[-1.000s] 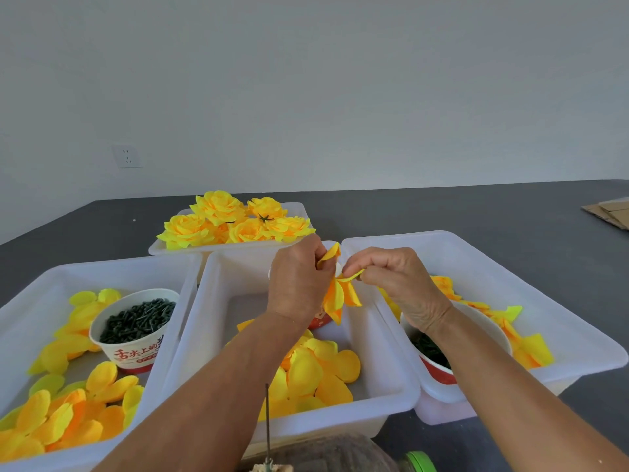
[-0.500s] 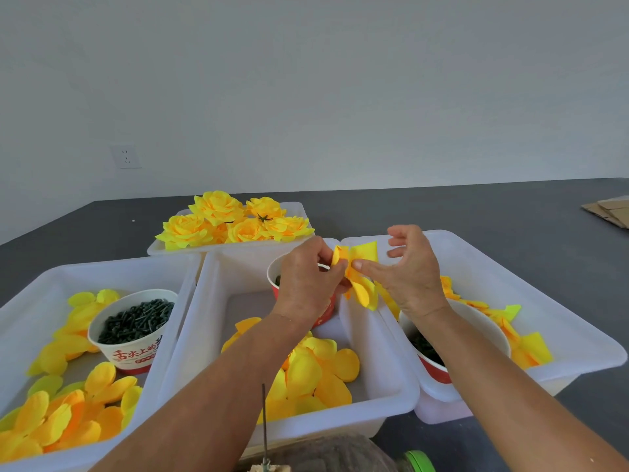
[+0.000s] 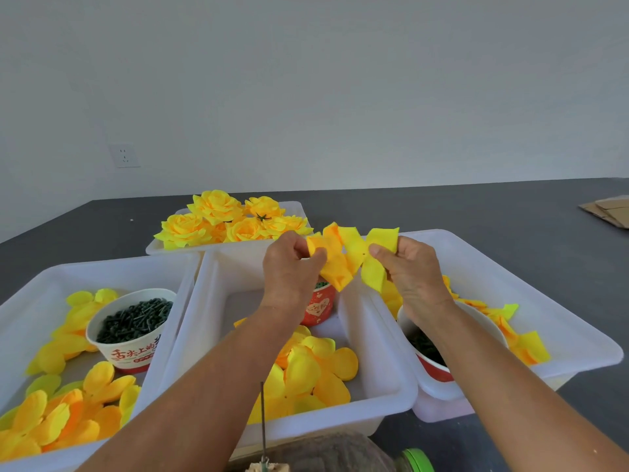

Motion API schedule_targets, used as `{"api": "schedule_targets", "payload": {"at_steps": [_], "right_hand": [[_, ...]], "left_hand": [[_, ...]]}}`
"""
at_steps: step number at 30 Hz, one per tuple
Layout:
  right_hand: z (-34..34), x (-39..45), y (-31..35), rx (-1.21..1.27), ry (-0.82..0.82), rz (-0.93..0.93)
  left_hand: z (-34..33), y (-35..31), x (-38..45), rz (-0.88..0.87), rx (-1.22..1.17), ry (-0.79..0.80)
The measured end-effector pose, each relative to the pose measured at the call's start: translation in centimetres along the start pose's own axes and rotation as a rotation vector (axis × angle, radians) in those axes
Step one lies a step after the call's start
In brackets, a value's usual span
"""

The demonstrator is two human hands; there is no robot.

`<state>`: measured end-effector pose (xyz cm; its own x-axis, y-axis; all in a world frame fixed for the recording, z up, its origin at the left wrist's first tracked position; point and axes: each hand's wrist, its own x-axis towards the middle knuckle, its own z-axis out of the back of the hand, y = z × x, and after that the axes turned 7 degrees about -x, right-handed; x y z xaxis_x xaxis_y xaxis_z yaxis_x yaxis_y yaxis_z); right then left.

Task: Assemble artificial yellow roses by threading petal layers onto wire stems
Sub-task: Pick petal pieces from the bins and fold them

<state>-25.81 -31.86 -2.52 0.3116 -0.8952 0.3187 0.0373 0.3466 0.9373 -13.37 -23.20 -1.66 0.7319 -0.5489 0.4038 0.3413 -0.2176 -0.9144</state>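
Above the middle white bin (image 3: 374, 338), both hands hold yellow fabric petal layers. My left hand (image 3: 291, 270) pinches an orange-yellow petal layer (image 3: 335, 260) between thumb and fingers. My right hand (image 3: 412, 274) pinches a paler yellow petal layer (image 3: 374, 264) that touches or overlaps the first. A thin upright wire stem (image 3: 262, 420) stands at the bottom centre, below my forearms. Loose petal layers (image 3: 313, 373) lie in the middle bin.
The left bin (image 3: 30, 301) holds petals and a paper cup of dark green parts (image 3: 131, 330). The right bin (image 3: 531, 294) holds petals and another cup (image 3: 429, 352). A red cup (image 3: 318, 306) sits behind my left hand. Finished yellow roses (image 3: 228, 221) fill a far tray. Cardboard (image 3: 609, 212) lies far right.
The hands rose and drew apart. One bunched cluster of petals is now spread into two flat layers, one in each hand.
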Motion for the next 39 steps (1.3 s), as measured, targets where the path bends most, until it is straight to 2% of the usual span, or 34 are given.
{"api": "schedule_targets", "payload": {"at_steps": [3, 7, 15, 20, 23, 30, 32, 36, 39], "right_hand": [[0.2, 0.3, 0.0, 0.071, -0.062, -0.083], [0.8, 0.4, 0.2, 0.136, -0.183, -0.123], [1.2, 0.6, 0.1, 0.047, -0.38, -0.122], [2.2, 1.1, -0.3, 0.002, -0.525, -0.22], [2.6, 1.3, -0.6, -0.068, -0.577, -0.18], [2.4, 1.9, -1.2, -0.285, -0.489, -0.123], [2.4, 1.8, -1.2, -0.435, -0.446, -0.08], [1.8, 0.9, -1.1, -0.825, -0.198, -0.067], [1.4, 0.4, -0.9, -0.855, 0.011, -0.17]], "left_hand": [[0.4, 0.0, 0.5, 0.096, -0.082, -0.064], [0.3, -0.1, 0.5, 0.096, -0.093, -0.079], [-0.1, -0.6, -0.4, 0.17, -0.17, -0.058], [0.4, -0.4, -0.1, 0.188, -0.18, -0.118], [0.6, -0.2, 0.3, 0.183, -0.182, -0.143], [0.2, 0.0, 0.0, 0.17, -0.17, -0.082], [0.2, 0.0, 0.1, 0.175, -0.169, -0.078], [0.2, -0.3, -0.1, 0.184, -0.167, -0.063], [0.3, -0.4, -0.4, 0.207, -0.257, -0.013]]}}
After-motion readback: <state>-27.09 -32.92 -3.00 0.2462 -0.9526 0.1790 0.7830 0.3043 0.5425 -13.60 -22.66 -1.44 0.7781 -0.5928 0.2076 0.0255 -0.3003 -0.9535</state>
